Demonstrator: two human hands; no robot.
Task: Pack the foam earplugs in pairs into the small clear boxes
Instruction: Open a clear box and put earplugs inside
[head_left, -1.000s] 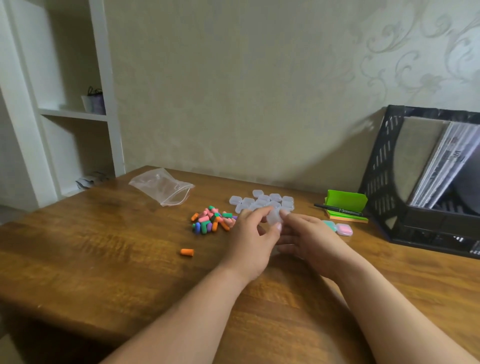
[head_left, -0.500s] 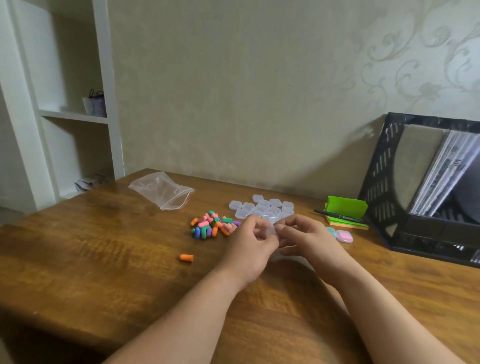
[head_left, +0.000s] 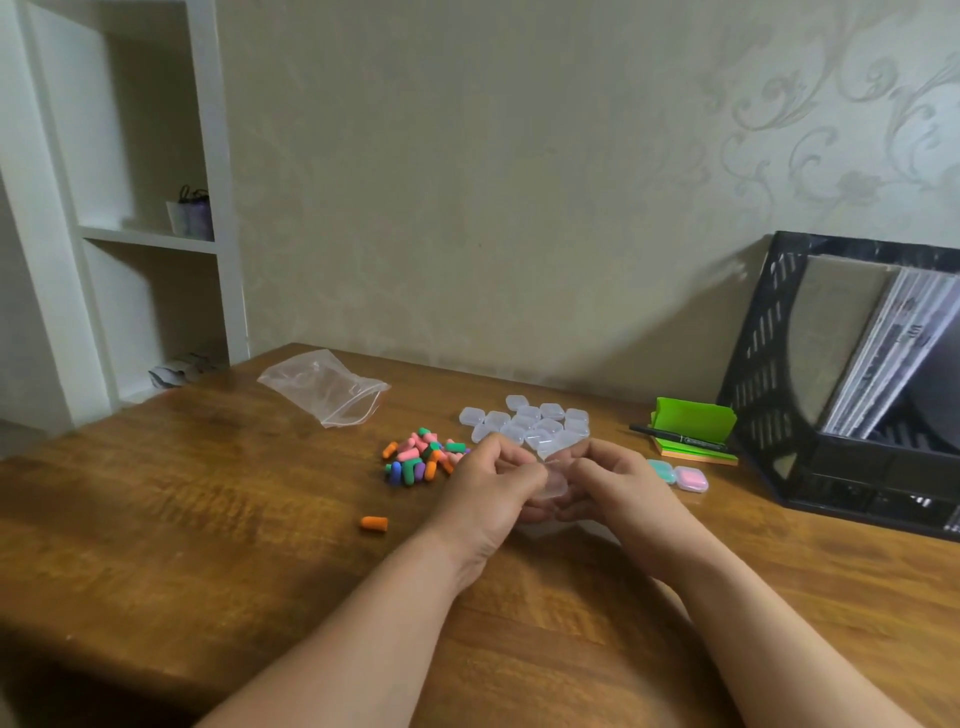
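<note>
Clear box (head_left: 555, 484) between left hand (head_left: 485, 499), right hand (head_left: 621, 491)

Plastic bag (head_left: 324, 387), pen (head_left: 678, 438), file rack (head_left: 753, 374)

Glossy wooden table (head_left: 208, 519) (clear plastic boxes (head_left: 530, 423))

- A brown wooden bench (head_left: 208, 519) with a glossy, streaked grain stands against the wall.
- A clear plastic zip bag (head_left: 324, 387) lies flat near the far left corner.
- A heap of coloured foam earplugs (head_left: 421, 457) in pink, green, orange and blue sits mid-bench.
- A single orange foam earplug (head_left: 374, 523) lies on its side, apart from the heap, on the near side.
- A cluster of small clear plastic boxes (head_left: 530, 421) lies just right of the heap.
- A teal-filled box (head_left: 661, 471) and a pink-filled box (head_left: 691, 478) touch side by side.
- A green and orange pad of sticky notes (head_left: 693, 431) has a black pen (head_left: 675, 438) lying across it.
- A black slotted plastic file rack (head_left: 753, 374) stands at the right, just beside the pad.
</note>
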